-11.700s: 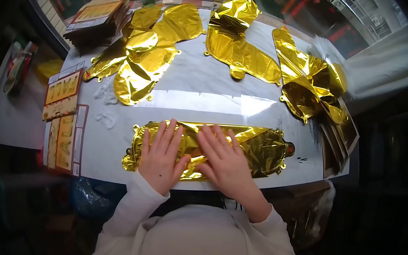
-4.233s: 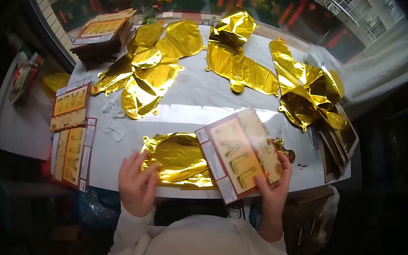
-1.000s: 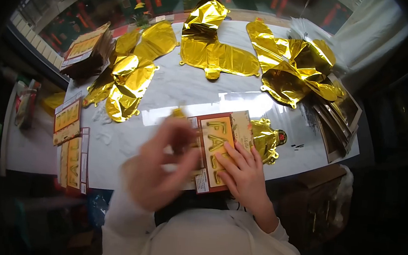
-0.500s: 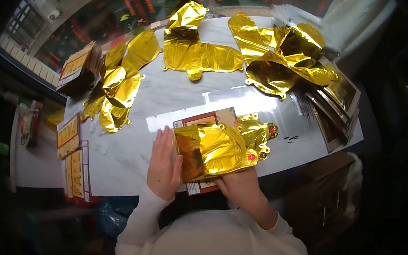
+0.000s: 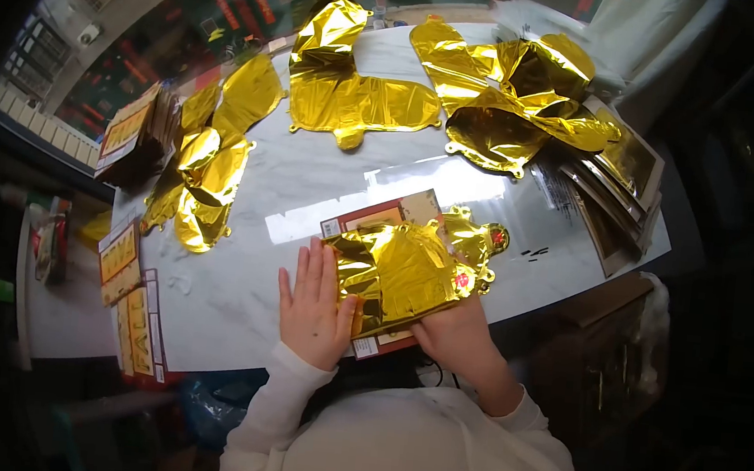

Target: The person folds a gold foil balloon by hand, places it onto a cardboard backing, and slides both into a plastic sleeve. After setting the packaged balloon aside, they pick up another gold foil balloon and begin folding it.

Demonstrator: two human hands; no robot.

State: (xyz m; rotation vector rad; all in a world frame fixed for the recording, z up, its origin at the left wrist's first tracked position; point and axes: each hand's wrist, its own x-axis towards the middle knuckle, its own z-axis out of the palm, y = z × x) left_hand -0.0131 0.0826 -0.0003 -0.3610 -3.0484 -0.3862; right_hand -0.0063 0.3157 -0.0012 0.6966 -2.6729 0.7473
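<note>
A folded gold foil balloon (image 5: 410, 270) with a red round mark lies over a printed card (image 5: 416, 207) in front of me. My left hand (image 5: 316, 307) rests flat at the balloon's left edge, fingers stretched out and thumb against the foil. At the lower right edge, my right hand (image 5: 458, 334) grips the same balloon, its fingers partly hidden by the foil. Just beyond it, a second small piece of gold foil (image 5: 472, 236) with a red mark sticks out to the right.
Larger flat gold foil balloons (image 5: 362, 102) lie across the back of the marbled table (image 5: 251, 314). A stack of printed cards (image 5: 128, 134) stands at the left, with loose cards (image 5: 136, 330) below it. Flat packages (image 5: 616, 204) are piled at the right edge.
My left hand's fingers have spread a little, with the thumb now against the foil. The folded balloon's left part has shifted and creased. The whole view has moved slightly.
</note>
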